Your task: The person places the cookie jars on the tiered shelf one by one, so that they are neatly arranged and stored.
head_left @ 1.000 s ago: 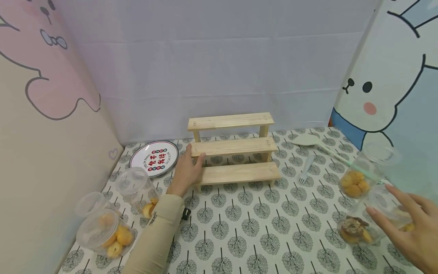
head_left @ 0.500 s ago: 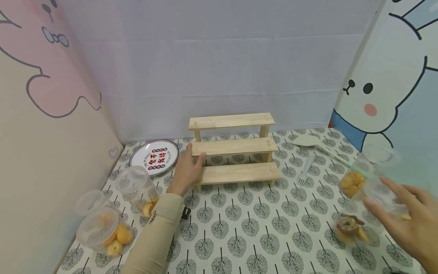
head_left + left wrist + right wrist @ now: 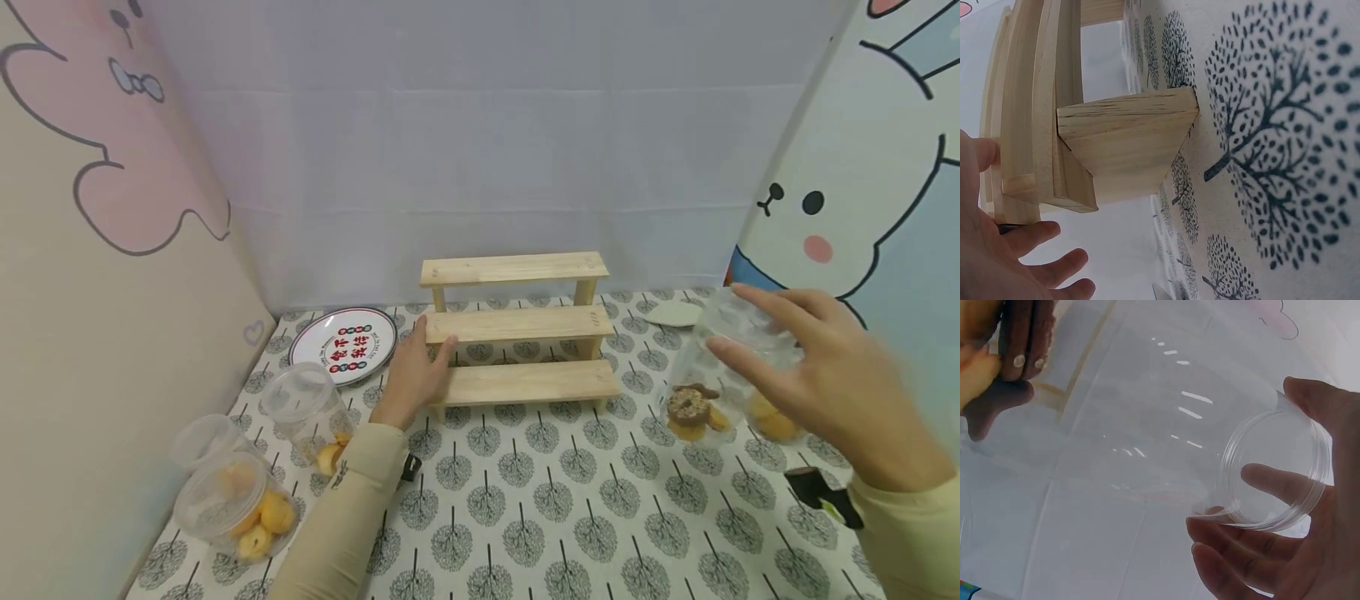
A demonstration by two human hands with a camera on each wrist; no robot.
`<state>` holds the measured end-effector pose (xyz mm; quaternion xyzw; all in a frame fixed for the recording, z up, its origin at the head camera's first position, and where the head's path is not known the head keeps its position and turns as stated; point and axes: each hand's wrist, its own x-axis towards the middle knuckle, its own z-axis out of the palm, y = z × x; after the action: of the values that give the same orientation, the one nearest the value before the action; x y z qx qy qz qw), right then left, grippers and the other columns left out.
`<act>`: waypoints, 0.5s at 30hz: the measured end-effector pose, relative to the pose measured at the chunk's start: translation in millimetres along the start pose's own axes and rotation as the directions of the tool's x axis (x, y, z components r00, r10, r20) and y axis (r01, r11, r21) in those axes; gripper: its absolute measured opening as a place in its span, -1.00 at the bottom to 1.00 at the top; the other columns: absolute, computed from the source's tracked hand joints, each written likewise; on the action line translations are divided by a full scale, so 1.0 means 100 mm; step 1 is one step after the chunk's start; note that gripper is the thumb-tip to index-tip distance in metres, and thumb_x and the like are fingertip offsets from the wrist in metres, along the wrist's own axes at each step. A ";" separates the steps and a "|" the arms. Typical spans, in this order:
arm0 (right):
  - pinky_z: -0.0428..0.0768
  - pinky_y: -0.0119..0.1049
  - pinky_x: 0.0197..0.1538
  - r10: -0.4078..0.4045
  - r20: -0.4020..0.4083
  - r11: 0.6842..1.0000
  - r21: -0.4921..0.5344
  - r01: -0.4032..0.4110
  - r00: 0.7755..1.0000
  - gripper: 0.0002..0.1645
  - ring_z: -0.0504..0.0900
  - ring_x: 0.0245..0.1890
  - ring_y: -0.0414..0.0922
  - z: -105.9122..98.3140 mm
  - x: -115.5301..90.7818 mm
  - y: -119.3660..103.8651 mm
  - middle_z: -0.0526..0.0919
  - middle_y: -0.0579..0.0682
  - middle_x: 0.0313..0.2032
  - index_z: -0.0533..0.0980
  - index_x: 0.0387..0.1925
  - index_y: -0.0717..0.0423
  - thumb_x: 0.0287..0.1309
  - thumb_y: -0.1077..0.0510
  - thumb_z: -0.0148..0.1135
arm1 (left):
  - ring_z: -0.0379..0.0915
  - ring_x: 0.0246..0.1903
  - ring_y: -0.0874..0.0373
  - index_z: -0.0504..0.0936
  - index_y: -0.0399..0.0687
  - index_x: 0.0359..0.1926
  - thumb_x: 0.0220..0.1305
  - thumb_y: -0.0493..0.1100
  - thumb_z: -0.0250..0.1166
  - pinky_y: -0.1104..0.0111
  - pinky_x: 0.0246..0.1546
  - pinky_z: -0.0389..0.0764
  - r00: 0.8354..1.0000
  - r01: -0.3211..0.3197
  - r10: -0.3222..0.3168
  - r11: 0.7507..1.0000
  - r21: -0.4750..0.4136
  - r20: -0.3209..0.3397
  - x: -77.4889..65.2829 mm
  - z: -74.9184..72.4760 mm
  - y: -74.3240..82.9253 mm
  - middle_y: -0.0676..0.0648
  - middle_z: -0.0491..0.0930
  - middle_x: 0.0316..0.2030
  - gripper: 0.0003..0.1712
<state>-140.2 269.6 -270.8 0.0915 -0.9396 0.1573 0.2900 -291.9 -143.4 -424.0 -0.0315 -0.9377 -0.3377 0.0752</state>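
Note:
My left hand [image 3: 412,379] grips the left end of the middle board of a three-step wooden display stand [image 3: 517,325]. In the left wrist view, the thumb lies against the board's end and the other fingers [image 3: 1063,269] extend below it. With thumb and fingers around its top, my right hand [image 3: 832,375] holds a clear plastic jar [image 3: 1147,419], tilted, right of the stand. A chocolate ring-shaped cookie [image 3: 688,406] and yellow pieces sit at its bottom. Partly hidden behind the jar and hand is another clear jar with yellow pastries [image 3: 776,423].
At the left stand several clear jars, one [image 3: 300,396] behind another jar [image 3: 221,500] with round pastries. A white plate with red lettering [image 3: 311,358] lies behind them. The head of a pale turner [image 3: 672,313] shows at the back right. A patterned cloth [image 3: 525,508] covers the table.
My right hand has taken hold of the cookie jar, lifted it and carried it left and forward toward the stand. My left hand has stayed on the stand's left end.

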 end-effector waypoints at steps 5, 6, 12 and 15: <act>0.43 -0.03 -0.38 -0.056 0.070 0.997 0.058 0.052 0.996 -0.18 0.50 -0.22 0.05 0.13 0.36 -0.21 0.50 0.21 0.03 0.38 0.41 -0.22 0.14 -0.27 0.36 | 0.06 0.44 -0.31 -0.12 -0.05 0.59 0.42 0.43 -0.09 -0.19 0.42 0.14 1.000 0.007 -0.007 1.000 0.000 -0.009 -0.01 -0.02 -0.01 -0.34 0.15 0.47 0.00; 0.43 -0.02 -0.36 -0.061 0.079 0.996 0.074 0.055 0.995 -0.19 0.49 -0.20 0.05 0.15 0.42 -0.24 0.50 0.20 0.06 0.38 0.41 -0.23 0.16 -0.28 0.34 | 0.07 0.44 -0.31 -0.11 -0.06 0.59 0.42 0.43 -0.08 -0.19 0.42 0.14 1.000 0.004 -0.004 1.000 0.001 -0.009 -0.01 -0.02 0.00 -0.34 0.15 0.47 0.00; 0.45 -0.02 -0.32 -0.123 0.077 0.986 0.122 0.113 0.989 -0.21 0.49 -0.21 0.02 0.29 0.79 -0.46 0.48 0.19 0.14 0.39 0.40 -0.20 0.20 -0.33 0.27 | 0.09 0.43 -0.28 -0.06 -0.05 0.59 0.40 0.42 -0.03 -0.15 0.43 0.15 1.000 0.018 -0.018 1.000 0.008 0.000 0.01 -0.04 0.02 -0.32 0.18 0.46 -0.01; 0.45 -0.06 -0.32 -0.150 0.073 0.981 0.136 0.139 0.986 -0.21 0.47 -0.24 0.00 0.33 0.97 -0.58 0.48 0.17 0.13 0.39 0.40 -0.21 0.22 -0.36 0.23 | 0.08 0.44 -0.27 -0.04 -0.05 0.58 0.40 0.41 -0.01 -0.14 0.44 0.13 1.000 0.024 -0.024 1.000 0.002 -0.003 0.00 -0.04 0.03 -0.31 0.18 0.46 -0.01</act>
<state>-221.5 196.2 -227.2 0.1848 -0.9293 0.1928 0.2550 -291.5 -143.3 -418.8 -0.0194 -0.9382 -0.3379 0.0725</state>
